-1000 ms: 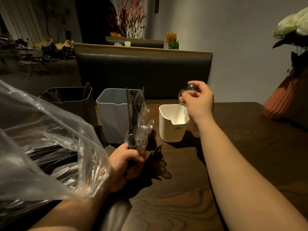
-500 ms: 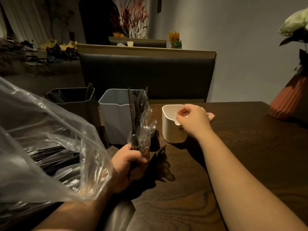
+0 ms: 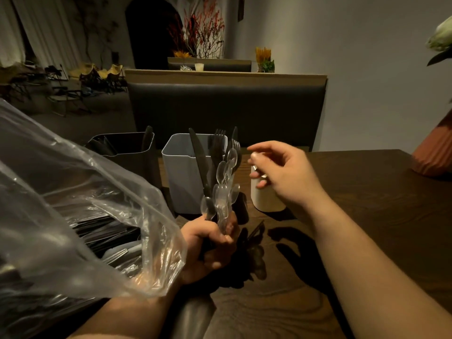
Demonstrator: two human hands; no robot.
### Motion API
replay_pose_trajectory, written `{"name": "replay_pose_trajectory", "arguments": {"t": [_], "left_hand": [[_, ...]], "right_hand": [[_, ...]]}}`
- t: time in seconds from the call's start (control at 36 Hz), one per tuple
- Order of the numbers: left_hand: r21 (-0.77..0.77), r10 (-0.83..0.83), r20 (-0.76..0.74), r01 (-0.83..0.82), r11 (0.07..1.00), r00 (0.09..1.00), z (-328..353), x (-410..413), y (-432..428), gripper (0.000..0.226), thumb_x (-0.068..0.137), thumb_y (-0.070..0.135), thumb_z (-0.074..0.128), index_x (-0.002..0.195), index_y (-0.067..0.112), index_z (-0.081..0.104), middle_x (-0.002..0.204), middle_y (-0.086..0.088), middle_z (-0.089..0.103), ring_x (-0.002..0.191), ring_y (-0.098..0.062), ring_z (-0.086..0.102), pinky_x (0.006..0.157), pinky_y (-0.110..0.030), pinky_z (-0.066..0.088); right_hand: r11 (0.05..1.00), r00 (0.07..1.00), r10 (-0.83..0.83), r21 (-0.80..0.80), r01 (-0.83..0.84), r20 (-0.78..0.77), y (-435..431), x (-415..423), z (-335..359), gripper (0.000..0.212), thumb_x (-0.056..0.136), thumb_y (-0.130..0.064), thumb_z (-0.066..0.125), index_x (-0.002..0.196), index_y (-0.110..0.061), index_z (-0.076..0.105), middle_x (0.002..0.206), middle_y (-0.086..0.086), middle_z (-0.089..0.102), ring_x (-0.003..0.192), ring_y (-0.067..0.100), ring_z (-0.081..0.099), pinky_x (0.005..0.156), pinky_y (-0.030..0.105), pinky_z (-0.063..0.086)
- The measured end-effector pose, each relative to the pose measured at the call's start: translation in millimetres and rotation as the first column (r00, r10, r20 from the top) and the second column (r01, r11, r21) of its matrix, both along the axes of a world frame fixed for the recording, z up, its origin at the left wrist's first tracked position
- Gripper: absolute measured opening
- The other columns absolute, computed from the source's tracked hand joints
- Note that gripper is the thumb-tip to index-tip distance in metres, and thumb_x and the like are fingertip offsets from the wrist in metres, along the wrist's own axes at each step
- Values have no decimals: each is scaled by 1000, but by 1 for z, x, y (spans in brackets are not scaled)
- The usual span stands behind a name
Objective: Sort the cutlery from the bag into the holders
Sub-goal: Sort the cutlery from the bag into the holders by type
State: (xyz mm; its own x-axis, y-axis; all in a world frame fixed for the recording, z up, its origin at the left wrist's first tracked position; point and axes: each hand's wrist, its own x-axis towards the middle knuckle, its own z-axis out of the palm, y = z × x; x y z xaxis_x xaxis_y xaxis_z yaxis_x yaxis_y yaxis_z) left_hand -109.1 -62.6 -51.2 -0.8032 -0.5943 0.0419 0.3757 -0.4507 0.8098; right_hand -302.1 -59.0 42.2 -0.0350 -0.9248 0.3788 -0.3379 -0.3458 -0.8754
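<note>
My left hand (image 3: 210,243) grips an upright bundle of cutlery (image 3: 220,182): clear plastic spoons, a black knife and black forks. A clear plastic bag (image 3: 73,216) with more cutlery inside drapes over my left forearm. Three holders stand on the table: a black holder (image 3: 127,152) at the left with dark cutlery in it, a grey holder (image 3: 183,177) in the middle, and a white holder (image 3: 266,204) at the right. My right hand (image 3: 281,172) hovers in front of the white holder, fingers loosely spread and holding nothing, close to the bundle's tips.
The dark wooden table (image 3: 367,228) stretches to the right. An orange ribbed vase (image 3: 435,152) with white flowers stands at its far right edge. A black padded bench back (image 3: 227,111) rises behind the holders.
My right hand lowered a clear spoon into the white holder, let it go, and has come up and left toward the bundle, now empty. The left hand keeps its grip.
</note>
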Motion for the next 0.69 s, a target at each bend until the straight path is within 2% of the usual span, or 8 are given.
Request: {"name": "replay_pose_trajectory", "arguments": {"t": [0.14,0.22,0.28,0.36,0.47,0.5,0.58,0.69], "left_hand": [[12,-118,20,118,993,993,-2,-1,-2,25,61,6,71,78,8,53,62,-5,44,38,-10,36,38,-17,22],[47,-193,-6,193,980,981,-4,0,-3,18,67,4,65,82,9,55,66,-4,50,41,-11,30,40,-20,20],[53,-239,-25,240,969,971,-4,2,-3,15,71,3,62,84,9,55,69,-4,53,44,-12,28,41,-22,20],[68,-299,-55,302,951,953,-4,2,-2,14,73,3,60,86,9,56,72,-4,54,46,-12,29,41,-22,22],[94,-344,-95,353,931,934,-3,5,-3,15,75,4,59,89,9,58,75,-4,55,47,-12,29,43,-22,26],[89,-367,-104,377,922,924,-3,5,-4,16,76,5,57,91,9,58,76,-4,57,48,-12,30,43,-22,26],[94,-412,-105,422,902,905,-3,6,-4,17,77,5,54,93,10,58,77,-2,60,49,-12,31,44,-21,27],[114,-455,-118,467,877,883,-5,6,-3,19,76,6,53,93,11,59,72,-1,58,48,-11,31,44,-20,28]], "right_hand": [[992,993,-55,-116,43,-102,11,8,-18,39,96,-19,65,124,-45,59,100,-18,65,97,4,65,81,24,58],[996,992,-7,-90,-5,-127,13,3,-26,52,96,-17,64,132,-51,50,108,-28,59,108,-8,56,89,7,48],[994,991,-20,-111,5,-129,15,2,-29,52,94,-18,68,134,-46,52,107,-27,59,107,-9,56,87,4,46],[977,984,-95,-203,63,-151,14,6,-33,44,89,-19,73,126,-38,58,98,-23,61,95,-4,62,80,12,52],[956,959,-178,-270,115,-220,11,10,-37,27,88,-22,74,111,-31,64,95,-17,61,86,5,61,75,31,58],[960,960,-152,-265,87,-234,11,9,-37,28,88,-22,74,112,-32,63,98,-18,60,87,5,59,76,32,57],[970,963,-76,-243,11,-258,13,5,-37,54,88,-22,74,131,-42,51,115,-19,55,101,0,53,84,21,51],[954,948,-103,-299,9,-303,14,3,-37,50,88,-21,74,134,-32,57,116,-12,57,105,1,52,89,23,52]]}}
